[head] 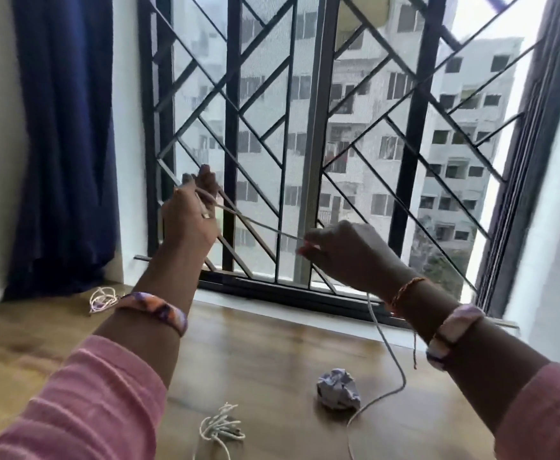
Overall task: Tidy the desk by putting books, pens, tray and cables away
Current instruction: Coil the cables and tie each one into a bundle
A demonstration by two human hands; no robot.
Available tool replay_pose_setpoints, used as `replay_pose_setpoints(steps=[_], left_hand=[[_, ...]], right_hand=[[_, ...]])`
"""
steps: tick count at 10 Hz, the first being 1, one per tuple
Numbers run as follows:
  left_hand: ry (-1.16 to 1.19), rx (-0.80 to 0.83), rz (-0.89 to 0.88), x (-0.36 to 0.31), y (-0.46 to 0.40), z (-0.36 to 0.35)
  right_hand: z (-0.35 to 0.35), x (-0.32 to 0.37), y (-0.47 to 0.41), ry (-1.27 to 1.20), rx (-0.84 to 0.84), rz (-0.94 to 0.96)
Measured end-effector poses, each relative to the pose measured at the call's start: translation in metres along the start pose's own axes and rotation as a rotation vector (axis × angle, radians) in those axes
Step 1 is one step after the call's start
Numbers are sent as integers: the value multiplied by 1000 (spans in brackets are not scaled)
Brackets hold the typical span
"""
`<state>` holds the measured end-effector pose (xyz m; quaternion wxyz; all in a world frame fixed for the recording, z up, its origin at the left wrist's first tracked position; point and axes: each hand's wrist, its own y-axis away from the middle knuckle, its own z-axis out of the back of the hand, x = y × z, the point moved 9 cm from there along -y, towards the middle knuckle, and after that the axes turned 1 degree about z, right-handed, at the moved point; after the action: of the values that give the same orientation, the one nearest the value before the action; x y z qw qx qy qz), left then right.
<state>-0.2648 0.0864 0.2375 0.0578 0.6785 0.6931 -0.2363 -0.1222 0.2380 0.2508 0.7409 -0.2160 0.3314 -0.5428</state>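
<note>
We are coiling a cable point(265, 229): our left hand point(194, 207) holds loops, our right hand point(341, 250) pinches the strand, tail trailing on the desk point(255, 343). Next, another wrap leftward.

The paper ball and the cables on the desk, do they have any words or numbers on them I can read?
None can be read.
Crumpled paper ball: bluish marks, too blurred to read.
Cable held in both hands: no print shows.
Coiled cable: no print shows.

Head view: looked forward and slightly down from the wearer; faced the barred window point(305, 127); close above the desk point(255, 353)
</note>
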Motion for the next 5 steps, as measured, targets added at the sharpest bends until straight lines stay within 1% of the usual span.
replay_pose_setpoints(steps=[1, 2, 3, 4, 5], left_hand=[[-1069, 156, -860, -21, 34, -38], [-1786, 688, -1101, 43, 75, -79], [-1651, 964, -409, 84, 103, -91], [-1390, 1059, -64, 104, 143, -115], [-867, 1004, 107, 101, 172, -143]], right_hand=[[22, 14, 10, 57, -129, 111], [52, -12, 22, 16, -212, 78], [75, -66, 37, -67, -279, -49], [80, -106, 48, -185, -250, -213], [67, -115, 56, -693, -143, -381]])
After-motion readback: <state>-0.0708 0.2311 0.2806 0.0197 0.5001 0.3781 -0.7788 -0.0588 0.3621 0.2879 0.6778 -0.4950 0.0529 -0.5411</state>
